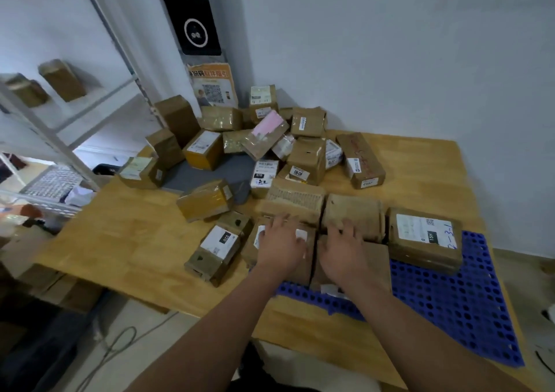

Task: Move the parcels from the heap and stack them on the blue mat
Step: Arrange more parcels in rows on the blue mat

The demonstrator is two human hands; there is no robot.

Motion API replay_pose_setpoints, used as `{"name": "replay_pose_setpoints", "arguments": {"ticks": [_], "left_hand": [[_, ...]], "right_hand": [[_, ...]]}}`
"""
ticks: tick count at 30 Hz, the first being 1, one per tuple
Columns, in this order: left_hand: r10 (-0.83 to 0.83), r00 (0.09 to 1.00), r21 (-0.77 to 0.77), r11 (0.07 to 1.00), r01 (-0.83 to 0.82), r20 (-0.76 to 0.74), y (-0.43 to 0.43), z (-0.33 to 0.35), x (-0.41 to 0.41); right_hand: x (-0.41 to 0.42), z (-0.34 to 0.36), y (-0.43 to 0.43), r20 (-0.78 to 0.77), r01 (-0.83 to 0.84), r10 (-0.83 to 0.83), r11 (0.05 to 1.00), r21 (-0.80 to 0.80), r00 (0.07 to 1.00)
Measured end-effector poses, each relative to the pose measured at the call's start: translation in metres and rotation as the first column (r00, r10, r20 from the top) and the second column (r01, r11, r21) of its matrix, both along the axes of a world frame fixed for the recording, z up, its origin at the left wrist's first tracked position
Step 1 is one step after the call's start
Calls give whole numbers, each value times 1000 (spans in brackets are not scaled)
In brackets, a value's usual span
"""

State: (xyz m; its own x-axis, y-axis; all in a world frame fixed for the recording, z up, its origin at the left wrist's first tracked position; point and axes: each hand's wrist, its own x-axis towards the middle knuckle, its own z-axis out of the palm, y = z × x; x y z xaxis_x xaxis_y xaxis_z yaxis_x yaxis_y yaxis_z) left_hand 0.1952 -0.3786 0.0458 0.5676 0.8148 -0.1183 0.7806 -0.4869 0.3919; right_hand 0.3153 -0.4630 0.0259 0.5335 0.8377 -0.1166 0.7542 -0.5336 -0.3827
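A heap of brown taped parcels [258, 139] fills the far corner of the wooden table [126, 241]. A blue perforated mat [456, 298] lies at the table's near right. Several parcels sit side by side on the mat. My left hand [280, 241] rests flat, fingers spread, on a parcel with white labels [309, 264]. My right hand [345, 250] lies flat on the parcel beside it [380, 259], fingertips touching the brown parcel behind [354, 211]. A labelled parcel marked 15H [423, 238] sits at the mat's far right.
A parcel labelled 220 [217, 249] lies loose left of the mat. A grey sheet [207, 169] lies under part of the heap. A metal shelf rack [60, 127] with boxes stands to the left. White walls close the corner. Cables run along the floor below.
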Motion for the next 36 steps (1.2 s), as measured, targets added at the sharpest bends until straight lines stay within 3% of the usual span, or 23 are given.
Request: {"name": "replay_pose_setpoints", "arguments": {"ticks": [8, 20, 28, 36], "left_hand": [[28, 991, -21, 999, -26, 131, 115, 16, -40], [199, 957, -197, 967, -158, 210, 330, 19, -118], [235, 947, -237, 954, -182, 220, 423, -18, -132], [298, 918, -214, 945, -246, 263, 497, -80, -135]], "right_hand": [[-37, 22, 124, 15, -88, 87, 994, 72, 996], [-108, 34, 339, -184, -128, 148, 985, 120, 972], [-119, 13, 428, -195, -109, 111, 994, 22, 975], [-129, -22, 502, -366, -45, 22, 997, -55, 931]]}}
